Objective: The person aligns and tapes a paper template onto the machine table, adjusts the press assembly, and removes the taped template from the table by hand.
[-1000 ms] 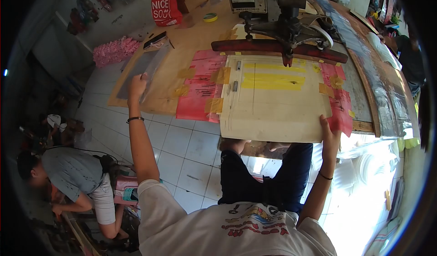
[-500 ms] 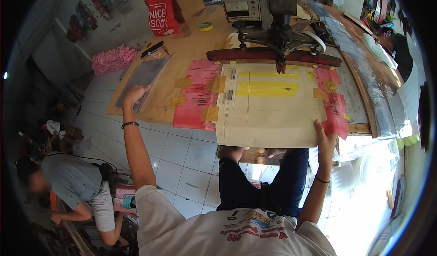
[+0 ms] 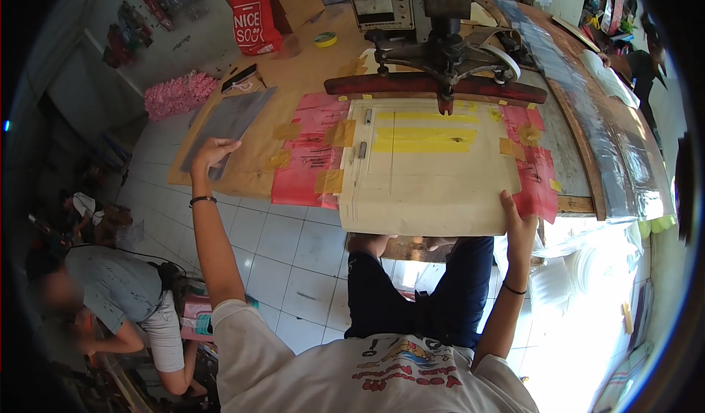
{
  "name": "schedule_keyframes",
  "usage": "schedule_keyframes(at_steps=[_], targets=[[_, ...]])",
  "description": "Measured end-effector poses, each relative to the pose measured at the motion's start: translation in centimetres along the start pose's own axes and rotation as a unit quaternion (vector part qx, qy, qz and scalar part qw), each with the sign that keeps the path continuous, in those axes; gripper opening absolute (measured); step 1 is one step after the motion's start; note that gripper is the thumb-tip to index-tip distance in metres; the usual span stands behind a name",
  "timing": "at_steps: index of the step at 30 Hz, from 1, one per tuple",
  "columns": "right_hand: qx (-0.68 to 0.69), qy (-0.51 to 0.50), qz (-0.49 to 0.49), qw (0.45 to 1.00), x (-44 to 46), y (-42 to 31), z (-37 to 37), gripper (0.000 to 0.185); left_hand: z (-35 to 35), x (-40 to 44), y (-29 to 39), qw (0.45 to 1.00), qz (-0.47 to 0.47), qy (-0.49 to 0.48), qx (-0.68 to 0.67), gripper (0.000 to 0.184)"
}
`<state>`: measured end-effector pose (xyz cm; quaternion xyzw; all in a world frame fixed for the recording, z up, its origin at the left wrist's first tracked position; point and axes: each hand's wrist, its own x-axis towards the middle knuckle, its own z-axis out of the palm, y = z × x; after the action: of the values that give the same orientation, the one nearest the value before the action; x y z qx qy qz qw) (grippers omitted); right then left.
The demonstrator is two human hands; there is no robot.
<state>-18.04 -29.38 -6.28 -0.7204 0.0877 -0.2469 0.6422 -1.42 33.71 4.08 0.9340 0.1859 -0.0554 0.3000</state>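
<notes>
My left hand (image 3: 213, 156) is at the near edge of the grey plastic sheets (image 3: 233, 116) on the table's left side. Its thumb and fingers are pinched at a sheet's edge. My right hand (image 3: 518, 221) grips the lower right edge of a cream board (image 3: 433, 193), thumb on top and the other fingers mostly hidden. Yellow strips (image 3: 426, 140) and two small metal pieces (image 3: 363, 149) lie on the board. Red sheets (image 3: 305, 156) are taped along both its sides. Over its far edge hangs a press head (image 3: 446, 68) with a dark red bar (image 3: 367, 86).
Behind the press stands a control box (image 3: 380, 5). A red bag (image 3: 253, 20), yellow tape roll (image 3: 325, 40) and phone-like dark object (image 3: 239, 77) are on the wooden table (image 3: 294, 68). Pink material (image 3: 180, 93) lies left. A co-worker (image 3: 117, 288) sits at lower left.
The whole view has shifted slightly. My left hand stays at the grey sheets with its fingers a little lower, and my right hand keeps its hold on the board. The co-worker's hand has moved.
</notes>
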Motion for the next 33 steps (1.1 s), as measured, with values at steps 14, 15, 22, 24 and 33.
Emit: schedule_keyframes(at_steps=[14, 15, 22, 24, 33], targets=[[0.050, -0.013, 0.047, 0.998, -0.2, -0.5, 0.0, 0.040, 13.3, -17.0, 12.3, 0.910, 0.410, 0.057, -0.001, 0.075], [0.056, -0.009, 0.039, 0.998, -0.1, -0.3, 0.1, 0.039, 15.1, -18.9, 13.0, 0.884, 0.467, -0.005, 0.009, 0.076], [0.051, -0.006, 0.035, 0.998, -0.1, -0.5, -0.4, 0.037, 20.1, -20.8, 12.4, 0.882, 0.440, 0.056, 0.156, 0.089], [0.063, -0.003, 0.035, 0.997, -0.1, -1.0, -0.1, 0.039, 19.1, -20.8, 11.9, 0.906, 0.402, 0.040, 0.125, 0.088], [0.106, 0.019, 0.033, 0.994, -0.2, -1.1, 0.6, 0.040, 24.5, -22.9, 7.7, 0.905, 0.101, 0.198, -0.364, 0.040]])
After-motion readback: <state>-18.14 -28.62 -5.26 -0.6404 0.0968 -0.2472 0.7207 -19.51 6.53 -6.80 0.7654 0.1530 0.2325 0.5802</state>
